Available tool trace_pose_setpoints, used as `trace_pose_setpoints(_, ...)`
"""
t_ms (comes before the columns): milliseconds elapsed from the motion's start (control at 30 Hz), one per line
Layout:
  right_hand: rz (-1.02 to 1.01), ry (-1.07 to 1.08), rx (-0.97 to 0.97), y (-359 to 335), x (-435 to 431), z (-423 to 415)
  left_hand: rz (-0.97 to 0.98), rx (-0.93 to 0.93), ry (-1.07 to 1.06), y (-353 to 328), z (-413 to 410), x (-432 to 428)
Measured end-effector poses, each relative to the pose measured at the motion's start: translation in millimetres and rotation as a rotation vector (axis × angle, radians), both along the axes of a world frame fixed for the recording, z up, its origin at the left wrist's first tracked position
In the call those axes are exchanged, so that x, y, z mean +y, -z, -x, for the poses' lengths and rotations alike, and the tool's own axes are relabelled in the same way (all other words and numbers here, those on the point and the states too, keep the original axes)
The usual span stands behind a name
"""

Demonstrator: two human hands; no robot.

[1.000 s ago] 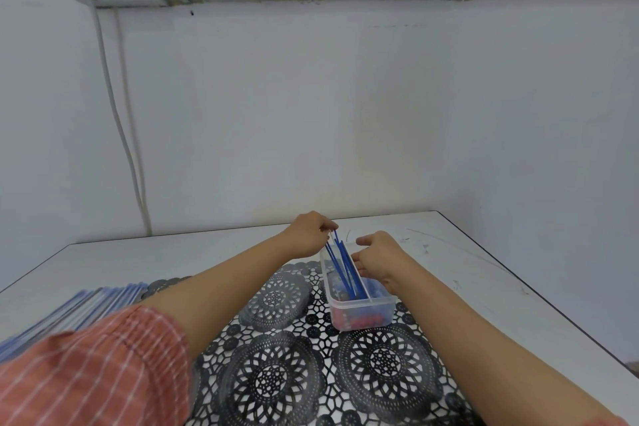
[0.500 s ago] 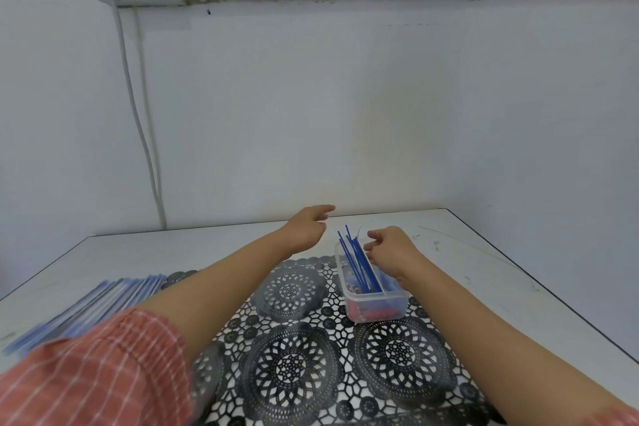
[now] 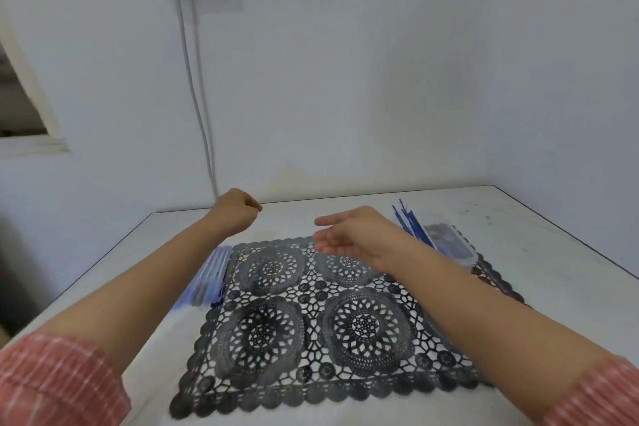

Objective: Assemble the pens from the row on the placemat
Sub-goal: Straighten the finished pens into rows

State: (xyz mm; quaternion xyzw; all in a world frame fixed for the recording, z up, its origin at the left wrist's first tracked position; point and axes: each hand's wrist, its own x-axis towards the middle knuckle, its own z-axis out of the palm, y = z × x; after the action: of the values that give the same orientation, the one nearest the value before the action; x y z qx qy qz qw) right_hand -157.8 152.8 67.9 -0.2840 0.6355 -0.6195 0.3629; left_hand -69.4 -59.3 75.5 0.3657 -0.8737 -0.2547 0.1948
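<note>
Right hand (image 3: 349, 235) loose, fingers apart above the placemat (image 3: 311, 325), left hand (image 3: 238, 213) curled, holding anything I cannot tell, blurred blue pens (image 3: 211, 278) at mat's left edge, tub (image 3: 453, 247) far right.

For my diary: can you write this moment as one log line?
left hand: curled, nothing seen held | right hand: open, above black lace placemat | clear plastic box of blue refills: untouched
</note>
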Motion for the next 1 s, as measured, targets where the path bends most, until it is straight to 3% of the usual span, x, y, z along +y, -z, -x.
trace_pose_setpoints(167, -0.224, -0.118, 0.050, 17.4, -56.6, -39.4, -0.001, -0.206, -0.064, 10.2, -55.3, -44.3)
trace_pose_setpoints(333, -0.358, -0.063, 0.160, 32.0, -109.0, -74.1, -0.011, -0.362, -0.082, 26.9, -96.1, -65.8)
trace_pose_setpoints(733, -0.475, 0.038, 0.658, 49.7, -172.6, -98.2, 0.041, -0.468, -0.251, 56.0, -146.3, -101.0)
trace_pose_setpoints(1000, -0.536, 0.059, 0.788, 52.6, -179.5, -97.5, 0.020, -0.419, -0.244, 59.2, -152.5, -112.2)
